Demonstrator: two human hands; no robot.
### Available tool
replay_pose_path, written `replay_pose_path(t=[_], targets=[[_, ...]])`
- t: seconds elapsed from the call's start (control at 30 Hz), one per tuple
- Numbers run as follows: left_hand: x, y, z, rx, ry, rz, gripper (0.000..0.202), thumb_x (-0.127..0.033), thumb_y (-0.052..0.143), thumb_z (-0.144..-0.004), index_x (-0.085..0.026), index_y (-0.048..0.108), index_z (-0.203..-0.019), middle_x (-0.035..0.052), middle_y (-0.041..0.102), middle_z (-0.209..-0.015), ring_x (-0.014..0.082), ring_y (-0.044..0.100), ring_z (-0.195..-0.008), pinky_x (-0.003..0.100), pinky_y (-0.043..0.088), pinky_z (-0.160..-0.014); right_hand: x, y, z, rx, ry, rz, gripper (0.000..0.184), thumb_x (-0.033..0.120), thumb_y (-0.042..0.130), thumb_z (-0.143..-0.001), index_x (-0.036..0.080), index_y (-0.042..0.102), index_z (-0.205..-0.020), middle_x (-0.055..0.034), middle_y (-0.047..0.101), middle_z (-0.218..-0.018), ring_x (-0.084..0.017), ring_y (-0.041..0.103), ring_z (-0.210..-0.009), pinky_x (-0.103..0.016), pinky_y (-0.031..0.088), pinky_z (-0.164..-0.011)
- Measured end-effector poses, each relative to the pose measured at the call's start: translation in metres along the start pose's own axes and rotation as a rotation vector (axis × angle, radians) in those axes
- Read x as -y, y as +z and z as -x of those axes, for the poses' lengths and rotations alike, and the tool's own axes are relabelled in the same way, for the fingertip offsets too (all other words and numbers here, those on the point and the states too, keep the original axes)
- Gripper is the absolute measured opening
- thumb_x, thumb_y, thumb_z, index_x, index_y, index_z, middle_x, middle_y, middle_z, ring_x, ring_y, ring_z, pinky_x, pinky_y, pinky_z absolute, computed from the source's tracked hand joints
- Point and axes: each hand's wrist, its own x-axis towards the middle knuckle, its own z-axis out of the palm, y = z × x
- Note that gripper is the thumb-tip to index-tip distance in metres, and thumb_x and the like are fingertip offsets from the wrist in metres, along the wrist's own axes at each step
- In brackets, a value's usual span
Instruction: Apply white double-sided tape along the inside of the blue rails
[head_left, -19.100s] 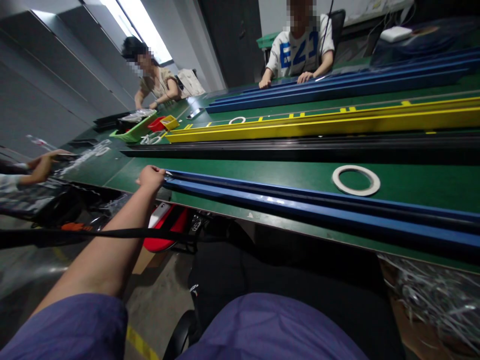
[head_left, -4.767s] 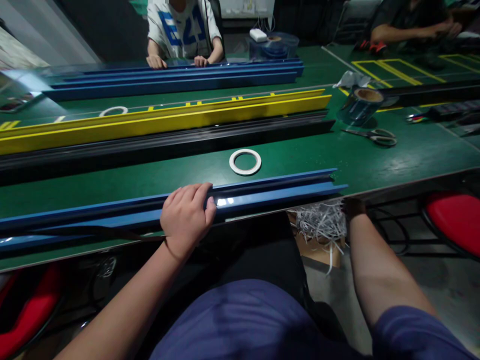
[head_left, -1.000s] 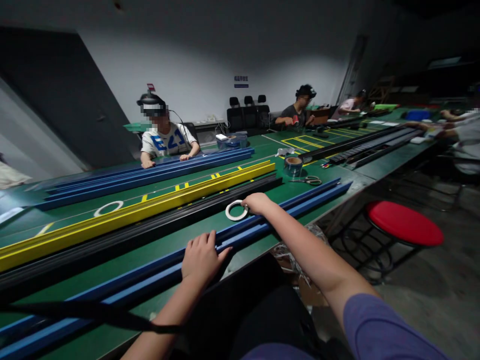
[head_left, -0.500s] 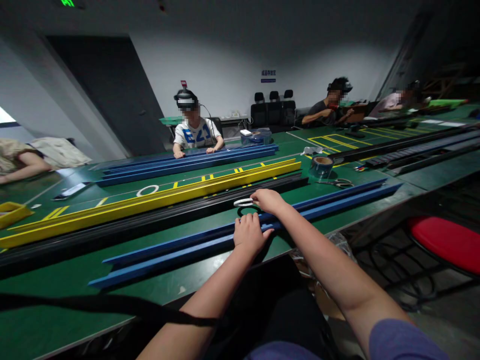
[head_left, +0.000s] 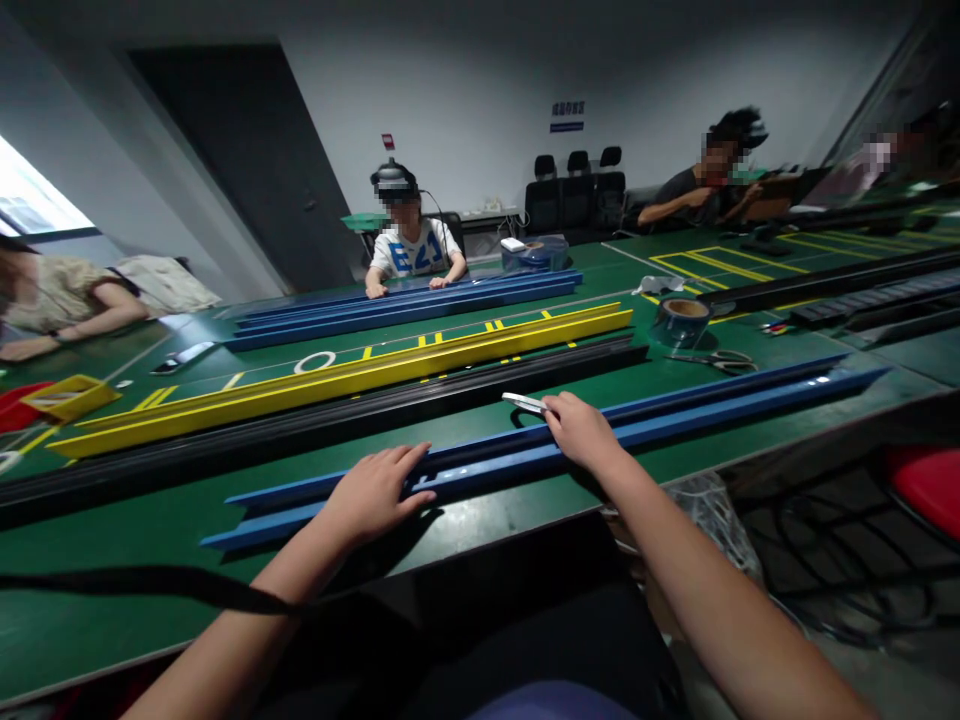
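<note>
**Head view of a two-handed bench operation.** We see the left hand (head_left: 371,490) lying on a blue channel rail (head_left: 712,417), its fingers open and extended, not visibly gripping. The right hand (head_left: 581,430) rests on the rail's far side, its fingers closed around a white tape ring (head_left: 523,402). The ring is seen almost edge-on and stands just above the rail, clear of the green bench mat (head_left: 112,520), though the fingers partly hide the exact grip.

Beyond the hands, we note a black rail (head_left: 300,425) and a yellow rail (head_left: 375,365) lying parallel on the bench. A second white tape ring (head_left: 315,362) lies on the mat past the yellow rail. To the right are a clear tape roll (head_left: 682,320) and scissors (head_left: 720,362). A co-worker in a white printed shirt (head_left: 412,250) sits behind a row of blue rails (head_left: 405,305).

As far as we can judge, no tape strip shows on the near blue rail, and the ring appears to be whole. We cannot confirm finer progress at this resolution.
</note>
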Motion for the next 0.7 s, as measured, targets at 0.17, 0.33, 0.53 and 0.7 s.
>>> replay_pose_path(t=[0.17, 0.33, 0.53, 0.7], targets=[[0.067, -0.003, 0.059, 0.041, -0.140, -0.018, 0.078, -0.068, 0.058, -0.097, -0.023, 0.051, -0.160, 0.0157, 0.065, -0.148, 0.0374, 0.064, -0.131, 0.052, 0.049, -0.113, -0.032, -0.007, 0.005, -0.024, -0.059, -0.026, 0.033, 0.031, 0.043, -0.111, 0.021, 0.072, -0.126, -0.0103, 0.065, -0.119, -0.022, 0.063, -0.107, -0.028, 0.047, -0.094], [0.064, 0.004, 0.068, -0.026, -0.132, -0.013, 0.074, -0.065, 0.058, -0.098, -0.019, 0.055, -0.156, 0.0170, 0.064, -0.147, 0.0366, 0.062, -0.131, 0.052, 0.048, -0.114, -0.083, -0.012, 0.005, -0.074, -0.167, -0.008, 0.041, 0.041, 0.038, -0.111, 0.022, 0.073, -0.122, -0.0104, 0.067, -0.117, -0.024, 0.064, -0.105, -0.032, 0.050, -0.093], [0.035, 0.004, 0.044, -0.050, -0.122, 0.022, 0.074, -0.067, 0.058, -0.097, -0.021, 0.056, -0.155, 0.0164, 0.067, -0.142, 0.0372, 0.063, -0.129, 0.052, 0.047, -0.113, -0.109, -0.021, 0.000, -0.140, -0.183, 0.074, 0.047, 0.048, 0.038, -0.110, 0.021, 0.074, -0.123, -0.0103, 0.068, -0.115, -0.025, 0.065, -0.101, -0.034, 0.048, -0.080], [0.054, -0.019, 0.035, 0.056, -0.107, 0.319, 0.064, -0.063, 0.053, -0.101, -0.024, 0.062, -0.151, 0.0118, 0.068, -0.145, 0.0333, 0.065, -0.131, 0.047, 0.049, -0.115, -0.056, -0.030, -0.019, -0.087, -0.365, 0.006, 0.041, 0.045, 0.042, -0.112, 0.022, 0.074, -0.122, -0.0091, 0.066, -0.109, -0.021, 0.063, -0.097, -0.031, 0.046, -0.083]])
